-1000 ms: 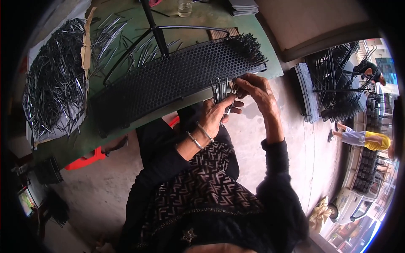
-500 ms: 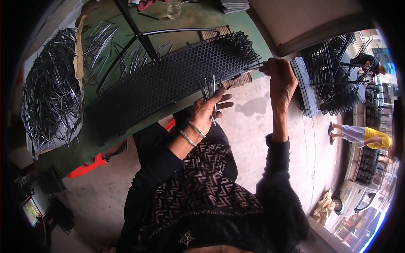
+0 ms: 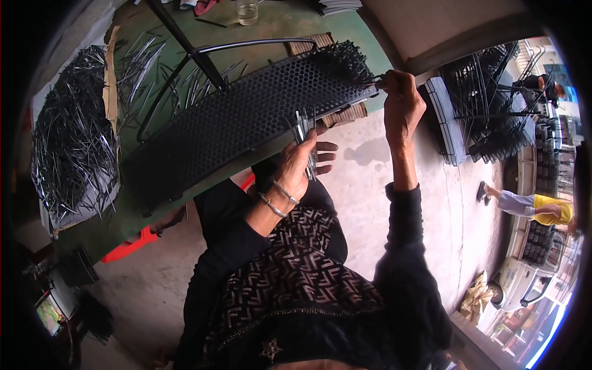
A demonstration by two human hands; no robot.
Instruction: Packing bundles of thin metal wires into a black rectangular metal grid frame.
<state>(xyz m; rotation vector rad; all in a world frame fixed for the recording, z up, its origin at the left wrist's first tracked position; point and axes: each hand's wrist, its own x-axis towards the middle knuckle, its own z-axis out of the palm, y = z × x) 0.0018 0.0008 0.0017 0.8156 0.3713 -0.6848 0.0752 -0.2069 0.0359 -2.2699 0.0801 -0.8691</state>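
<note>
A long black panel with honeycomb holes (image 3: 246, 102) lies slantwise along the table's near edge. At its right end stands a dense clump of black strip ends (image 3: 348, 61). My left hand (image 3: 297, 161) holds a bundle of thin, shiny dark strips (image 3: 303, 131) between thumb and palm, in front of the panel's near edge; its other fingers are stretched out. My right hand (image 3: 404, 105) is closed in a pinch at the panel's right end, beside the clump. Whatever its fingertips hold is too small to make out.
On the left, an open carton (image 3: 112, 80) is heaped with dark strips (image 3: 77, 129); more strips lie loose on the green table (image 3: 271, 31). A black metal frame (image 3: 206, 65) rises behind the panel. Cardboard (image 3: 351, 115) lies underneath. A glass (image 3: 247, 12) stands behind. Someone in yellow (image 3: 552, 209) is far right.
My right hand has shifted slightly up and left, closer to the clump. The pale strip seen at its fingertips no longer shows clearly. My left hand stays about where it was, with its bundle.
</note>
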